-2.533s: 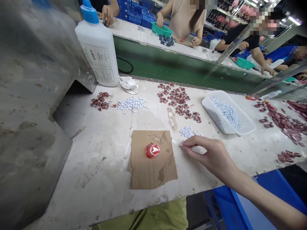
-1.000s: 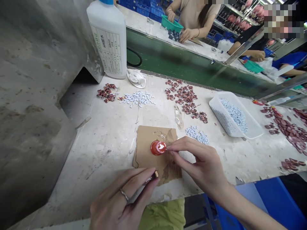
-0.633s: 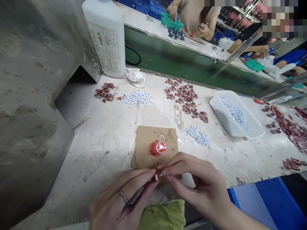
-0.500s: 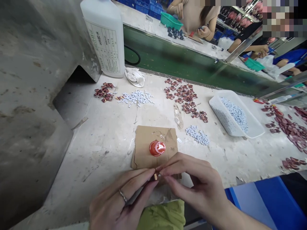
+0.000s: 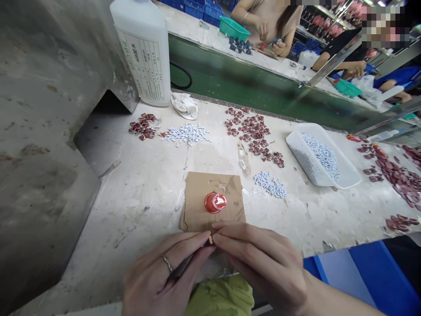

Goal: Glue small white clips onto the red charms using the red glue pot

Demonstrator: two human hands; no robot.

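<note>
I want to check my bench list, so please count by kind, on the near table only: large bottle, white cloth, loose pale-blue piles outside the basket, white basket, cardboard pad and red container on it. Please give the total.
Large bottle: 1
White cloth: 1
Pale-blue piles: 2
White basket: 1
Cardboard pad: 1
Red container: 1
Total: 7

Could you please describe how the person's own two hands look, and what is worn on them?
Both hands are bare, without gloves. The left hand wears a thin, silver-coloured ring on one of its fingers. No ring can be seen on the right hand. No sleeve or bracelet shows on the visible part of the right forearm.
</note>
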